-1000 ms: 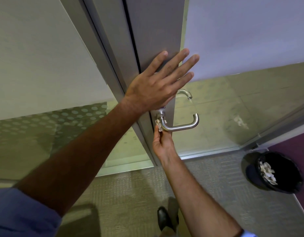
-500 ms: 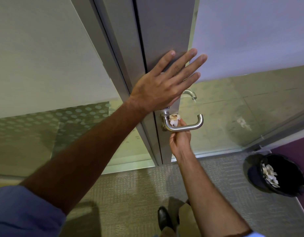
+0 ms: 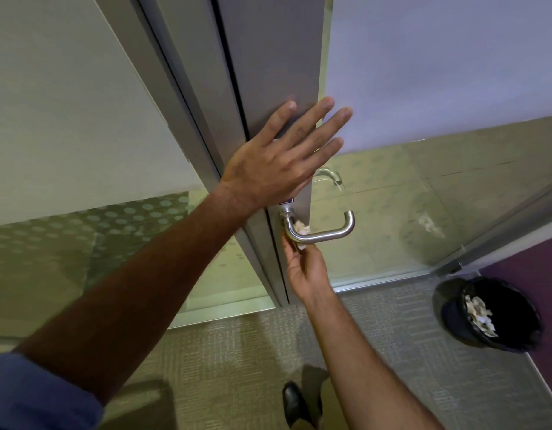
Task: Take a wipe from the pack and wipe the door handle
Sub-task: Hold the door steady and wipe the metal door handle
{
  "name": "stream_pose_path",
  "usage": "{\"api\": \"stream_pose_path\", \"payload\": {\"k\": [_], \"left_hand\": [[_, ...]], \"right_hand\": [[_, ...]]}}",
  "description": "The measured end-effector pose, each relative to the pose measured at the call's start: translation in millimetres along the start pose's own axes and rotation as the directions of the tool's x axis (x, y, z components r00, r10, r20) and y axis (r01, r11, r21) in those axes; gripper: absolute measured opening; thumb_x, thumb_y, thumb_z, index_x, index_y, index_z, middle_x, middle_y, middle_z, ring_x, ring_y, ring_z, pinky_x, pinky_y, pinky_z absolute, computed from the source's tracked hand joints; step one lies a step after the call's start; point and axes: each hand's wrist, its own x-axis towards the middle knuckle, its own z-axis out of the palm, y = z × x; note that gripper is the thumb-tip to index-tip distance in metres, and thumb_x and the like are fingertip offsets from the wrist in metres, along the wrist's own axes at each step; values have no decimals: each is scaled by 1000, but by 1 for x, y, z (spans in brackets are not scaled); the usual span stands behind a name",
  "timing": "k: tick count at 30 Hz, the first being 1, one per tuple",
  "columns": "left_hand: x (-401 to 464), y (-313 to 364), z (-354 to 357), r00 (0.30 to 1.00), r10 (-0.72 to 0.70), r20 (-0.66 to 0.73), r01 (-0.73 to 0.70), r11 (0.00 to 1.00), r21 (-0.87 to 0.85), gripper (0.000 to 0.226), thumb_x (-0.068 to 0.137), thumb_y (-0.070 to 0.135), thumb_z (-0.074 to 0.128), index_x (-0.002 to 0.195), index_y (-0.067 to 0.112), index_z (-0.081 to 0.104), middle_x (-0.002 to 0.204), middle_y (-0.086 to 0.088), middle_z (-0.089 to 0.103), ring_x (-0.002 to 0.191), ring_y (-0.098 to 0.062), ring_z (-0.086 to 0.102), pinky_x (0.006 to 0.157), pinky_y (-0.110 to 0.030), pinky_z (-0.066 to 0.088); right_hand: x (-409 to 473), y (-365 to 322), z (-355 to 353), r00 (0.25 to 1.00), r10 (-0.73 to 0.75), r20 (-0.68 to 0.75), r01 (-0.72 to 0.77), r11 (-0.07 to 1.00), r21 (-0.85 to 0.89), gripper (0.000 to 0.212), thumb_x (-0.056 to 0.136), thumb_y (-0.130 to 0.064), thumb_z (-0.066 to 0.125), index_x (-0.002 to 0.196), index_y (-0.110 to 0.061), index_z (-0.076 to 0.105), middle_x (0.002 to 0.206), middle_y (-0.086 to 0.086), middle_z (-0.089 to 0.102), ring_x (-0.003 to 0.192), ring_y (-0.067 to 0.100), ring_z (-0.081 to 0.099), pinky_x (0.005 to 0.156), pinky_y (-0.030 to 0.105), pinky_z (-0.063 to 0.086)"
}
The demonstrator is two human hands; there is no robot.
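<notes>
A brushed steel lever door handle (image 3: pixel 327 234) sticks out from the grey door edge (image 3: pixel 268 72). My right hand (image 3: pixel 305 271) reaches up from below and pinches a small crumpled white wipe (image 3: pixel 301 227) against the handle's neck, close to the door. My left hand (image 3: pixel 280 159) lies flat on the door just above the handle, fingers spread, holding nothing. The wipe pack is out of sight.
A black bin (image 3: pixel 491 315) holding used wipes stands on the carpet at lower right. Frosted glass panels (image 3: pixel 423 72) flank the door. A second handle (image 3: pixel 329 176) shows through the glass behind the door. My black shoe (image 3: pixel 294 405) is near the bottom edge.
My right hand slid the wipe from the handle's base out along the bar half a second ago, then back toward the neck. My left hand stayed pressed on the door.
</notes>
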Motion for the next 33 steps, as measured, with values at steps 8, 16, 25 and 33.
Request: {"api": "stream_pose_path", "payload": {"k": [8,16,25,33], "left_hand": [[-1,-1,-1,1000,7,25,-7,1000,-14,49,117,28,21,157,17,46,171,-8,31,155,-31,35,122,-53,19],[-2,-2,1,1000,16,18,-16,1000,-7,48,116,30,26,157,18,46,171,-9,29,155,-32,34,122,-54,19],[-5,1,14,999,-1,-48,0,1000,-20,46,111,31,41,154,18,48,174,-11,21,158,-34,28,124,-57,16],[17,46,-2,986,-159,-51,133,935,-329,62,104,35,62,161,17,45,171,-11,29,160,-31,20,128,-49,5]], "right_hand": [[-11,-52,-30,992,82,99,-53,962,-269,17,76,6,68,92,8,74,97,21,73,86,24,76,72,24,62],[16,-143,-16,980,-157,120,198,818,-540,19,92,-1,64,108,-1,75,103,14,78,92,19,75,75,24,60],[1,-142,17,873,-377,309,395,176,-902,17,98,-7,57,97,-4,74,89,11,77,72,18,68,71,35,59],[-48,-202,-53,793,-588,162,486,449,-750,25,100,1,52,104,-17,70,87,8,71,68,18,68,60,29,61]]}}
